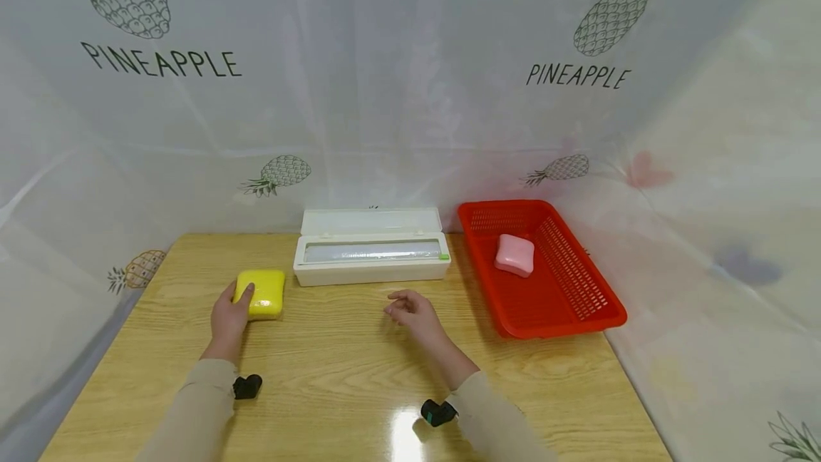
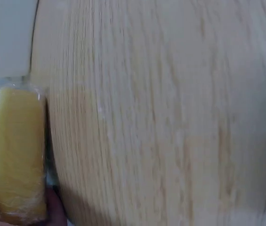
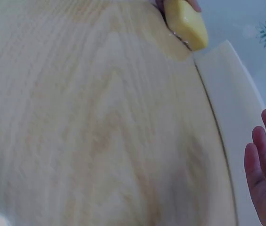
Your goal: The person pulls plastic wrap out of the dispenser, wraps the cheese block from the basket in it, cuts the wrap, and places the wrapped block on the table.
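A yellow rounded-square block, wrapped in clear film, is at the left of the table. My left hand grips its left side, thumb over the top. In the left wrist view the wrapped yellow block shows shiny film along its edge. My right hand hovers over the table's middle with relaxed fingers and holds nothing. Behind the hands lies a long white cling film dispenser, its lid raised and a roll of clear film inside. In the right wrist view, fingers are spread apart.
To the right stands a red plastic basket with slotted sides. A pink rounded-square block lies in it. The wooden table meets a white pineapple-print sheet at the back and sides.
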A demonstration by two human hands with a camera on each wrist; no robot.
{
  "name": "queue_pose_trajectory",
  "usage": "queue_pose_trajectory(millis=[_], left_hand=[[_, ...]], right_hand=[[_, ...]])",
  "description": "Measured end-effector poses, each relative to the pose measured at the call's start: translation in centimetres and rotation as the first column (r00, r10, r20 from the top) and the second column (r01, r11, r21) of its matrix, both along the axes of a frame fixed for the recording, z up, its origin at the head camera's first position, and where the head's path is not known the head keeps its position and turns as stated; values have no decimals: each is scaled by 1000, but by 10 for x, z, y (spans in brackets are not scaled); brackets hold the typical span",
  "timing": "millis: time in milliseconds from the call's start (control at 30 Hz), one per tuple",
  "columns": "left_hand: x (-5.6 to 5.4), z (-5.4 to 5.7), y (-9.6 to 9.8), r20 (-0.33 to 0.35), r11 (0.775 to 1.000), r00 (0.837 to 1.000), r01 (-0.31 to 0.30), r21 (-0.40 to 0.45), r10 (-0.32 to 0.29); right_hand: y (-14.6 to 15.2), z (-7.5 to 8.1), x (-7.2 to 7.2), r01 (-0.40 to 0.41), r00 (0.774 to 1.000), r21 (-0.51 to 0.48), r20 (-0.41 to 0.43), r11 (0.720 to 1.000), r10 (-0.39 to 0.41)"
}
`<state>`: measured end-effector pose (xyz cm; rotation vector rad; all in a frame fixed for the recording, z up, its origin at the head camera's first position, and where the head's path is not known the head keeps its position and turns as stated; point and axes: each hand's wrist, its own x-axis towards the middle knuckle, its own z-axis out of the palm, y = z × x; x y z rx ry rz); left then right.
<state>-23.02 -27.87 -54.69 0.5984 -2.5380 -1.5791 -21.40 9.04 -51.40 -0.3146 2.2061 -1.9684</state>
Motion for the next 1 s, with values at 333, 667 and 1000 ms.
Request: queue_pose_trajectory(millis=[333, 667, 1000], left_hand=[[-23, 40, 22, -167, 991, 985, 9, -132, -31], [-45, 55, 55, -128, 834, 880, 375, -405, -458], [-68, 63, 73, -23, 525, 776, 403, -750, -630]], right_hand=[[24, 25, -46, -16, 989, 353, -134, 936, 67], [68, 51, -87, -7, 969, 534, -204, 845, 136], [79, 40, -119, -20, 977, 579, -163, 815, 140]])
